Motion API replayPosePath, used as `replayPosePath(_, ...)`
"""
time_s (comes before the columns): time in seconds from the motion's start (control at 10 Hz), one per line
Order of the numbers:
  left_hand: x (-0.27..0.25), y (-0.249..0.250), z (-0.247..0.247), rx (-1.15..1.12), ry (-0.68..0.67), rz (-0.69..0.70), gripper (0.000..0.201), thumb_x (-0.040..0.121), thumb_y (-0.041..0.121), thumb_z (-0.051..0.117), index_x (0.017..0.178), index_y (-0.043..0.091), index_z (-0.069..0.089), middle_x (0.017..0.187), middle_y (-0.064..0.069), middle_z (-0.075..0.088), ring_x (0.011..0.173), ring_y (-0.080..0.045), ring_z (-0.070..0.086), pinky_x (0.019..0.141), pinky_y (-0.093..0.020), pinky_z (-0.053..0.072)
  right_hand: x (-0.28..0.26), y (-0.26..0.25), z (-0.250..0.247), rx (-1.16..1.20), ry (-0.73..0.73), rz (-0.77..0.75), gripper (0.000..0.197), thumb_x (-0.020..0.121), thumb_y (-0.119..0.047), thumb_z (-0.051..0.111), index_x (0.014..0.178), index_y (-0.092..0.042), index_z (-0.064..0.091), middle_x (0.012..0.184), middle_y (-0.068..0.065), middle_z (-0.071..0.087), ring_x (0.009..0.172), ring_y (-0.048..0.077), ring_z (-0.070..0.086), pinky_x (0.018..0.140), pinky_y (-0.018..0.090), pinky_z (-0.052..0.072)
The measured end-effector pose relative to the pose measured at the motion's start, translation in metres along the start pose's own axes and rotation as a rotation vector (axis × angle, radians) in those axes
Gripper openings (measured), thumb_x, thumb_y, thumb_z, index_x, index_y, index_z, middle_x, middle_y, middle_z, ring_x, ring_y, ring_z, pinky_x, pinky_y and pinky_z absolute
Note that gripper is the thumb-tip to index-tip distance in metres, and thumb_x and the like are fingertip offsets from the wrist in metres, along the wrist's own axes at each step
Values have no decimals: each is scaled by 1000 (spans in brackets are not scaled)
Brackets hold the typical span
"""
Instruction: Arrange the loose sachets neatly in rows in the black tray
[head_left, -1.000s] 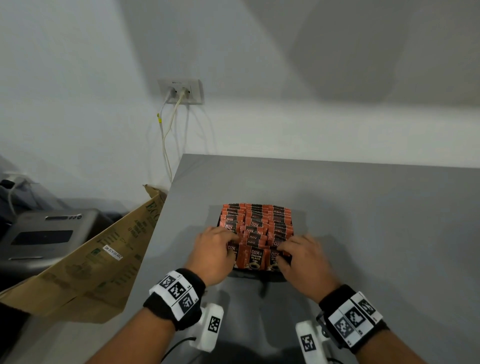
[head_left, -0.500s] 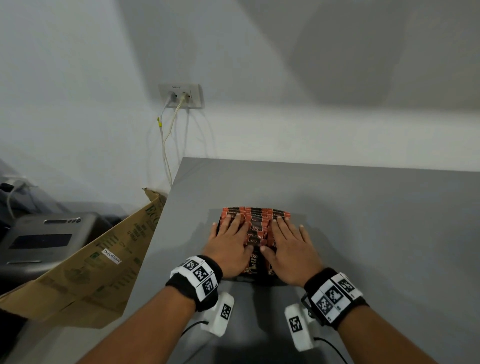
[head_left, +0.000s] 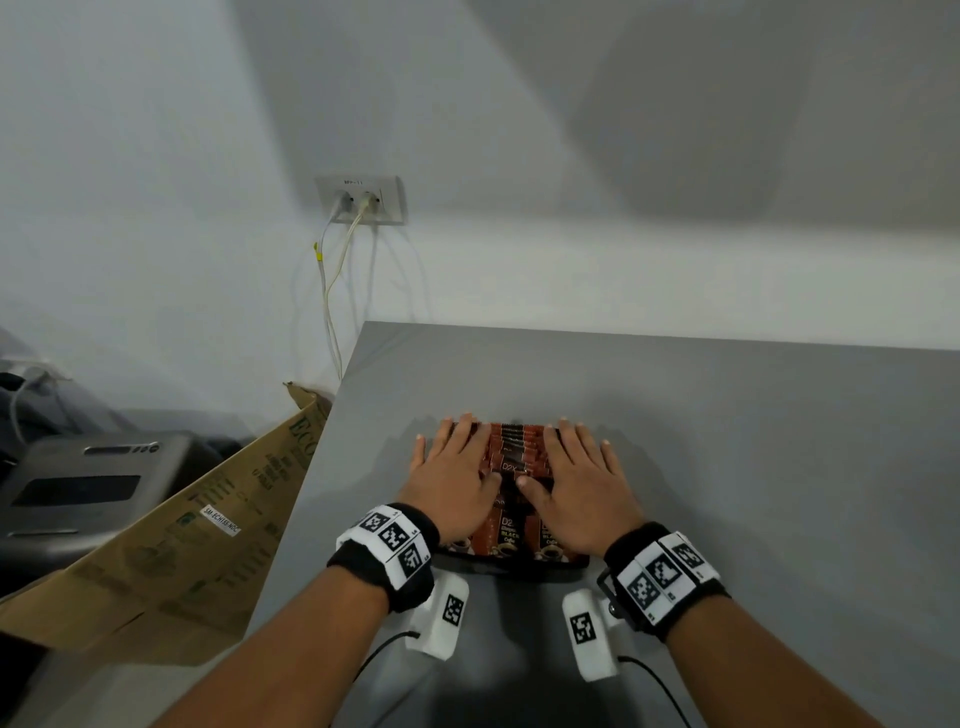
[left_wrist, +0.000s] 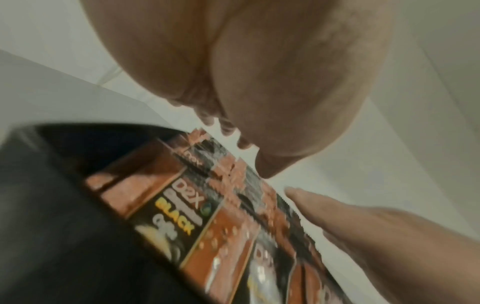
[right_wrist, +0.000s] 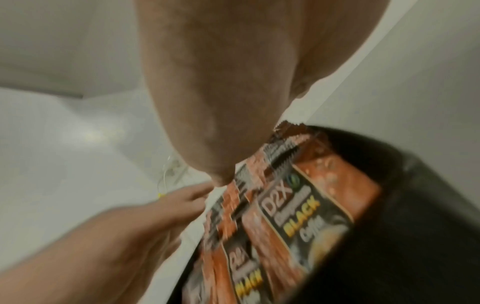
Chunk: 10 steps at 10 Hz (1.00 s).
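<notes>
Head view: a flat grey matte table (head_left: 727, 441) stands against a plain white wall (head_left: 156, 156), with its left edge free. A shallow black plastic tray (head_left: 511, 565) rests on the table near its front. The tray holds orange-and-black foil coffee sachets (head_left: 511, 452), which stand packed in overlapping rows. The left hand (head_left: 457, 480) lies flat on the left rows, palm down, fingers straight and slightly spread, grasping nothing. The right hand (head_left: 576, 486) lies the same way on the right rows. The middle row shows between the hands. A grey wall socket plate (head_left: 361, 200) carries two white cables (head_left: 332, 291) that drop behind the table. A brown corrugated cardboard sheet (head_left: 171, 535) leans against the table's left edge. A grey machine (head_left: 78, 488) sits beyond it.
</notes>
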<state>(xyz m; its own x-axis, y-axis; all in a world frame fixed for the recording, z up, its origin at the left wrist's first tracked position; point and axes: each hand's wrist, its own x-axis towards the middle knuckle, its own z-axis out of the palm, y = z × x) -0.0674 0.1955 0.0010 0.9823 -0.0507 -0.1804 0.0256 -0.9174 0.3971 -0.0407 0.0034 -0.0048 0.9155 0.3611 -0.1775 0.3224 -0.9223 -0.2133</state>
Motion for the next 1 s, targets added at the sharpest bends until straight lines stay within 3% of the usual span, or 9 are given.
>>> replayPosePath(0.1,-11,-15,-16,-300,93,-132,67,101,40,48,159,24,18,167,0,14,154,-23,14,124,-48,16,-10,14,-11,261,40,86,75,100,-63,25,160,-21,11,167,1,4,155,22,5,125,45,11)
replayPosePath(0.2,-28,-31,-26,-606,46,-282,57,98,30,58,151,21,38,145,-2,51,123,-17,53,100,-34,46,-28,30,-13,684,65,258,44,102,-37,51,143,-19,49,141,1,56,120,15,55,107,35,43)
replayPosePath(0.3,-40,-35,-22,-708,5,-331,28,94,20,65,120,29,60,112,6,68,99,-13,67,91,-41,56,-41,34,-5,840,51,331,12,97,-22,62,102,-21,73,100,-3,74,89,12,68,88,36,58)
replayPosePath(0.4,-44,-32,-17,-728,48,-322,23,92,14,67,101,35,63,99,7,70,90,-11,70,87,-40,59,-45,30,-1,910,55,330,7,95,-20,67,93,-22,73,92,-5,76,80,12,73,74,33,61)
replayPosePath(0.5,-45,-27,-16,-722,61,-299,23,94,12,64,100,34,63,99,8,69,90,-9,68,78,-29,58,-43,33,1,926,64,338,6,94,-17,68,94,-20,73,93,-4,76,82,12,74,78,38,63)
replayPosePath(0.6,-39,-25,-13,-738,49,-292,22,95,12,63,104,32,64,102,7,70,91,-9,69,79,-28,59,-40,40,2,921,84,344,8,94,-15,67,94,-19,74,94,-4,76,88,11,73,85,40,61)
replayPosePath(0.7,-35,-18,-12,-729,73,-272,18,96,16,63,108,29,64,99,10,69,86,-2,66,66,-13,50,-38,45,1,901,94,359,8,94,-16,66,97,-19,74,97,-5,76,91,10,72,89,41,60)
replayPosePath(0.9,-33,-20,-9,-730,65,-288,28,98,20,61,124,26,56,113,12,63,102,-10,64,68,-14,46,-38,47,3,904,80,363,10,94,-22,66,101,-21,73,102,-7,75,96,9,70,92,39,57)
replayPosePath(1.0,-42,-28,-5,-776,108,-328,36,99,22,60,132,28,48,118,11,57,102,-6,57,70,-15,43,-49,49,-4,871,178,385,15,95,-26,66,109,-22,67,106,-9,68,98,5,64,87,25,51)
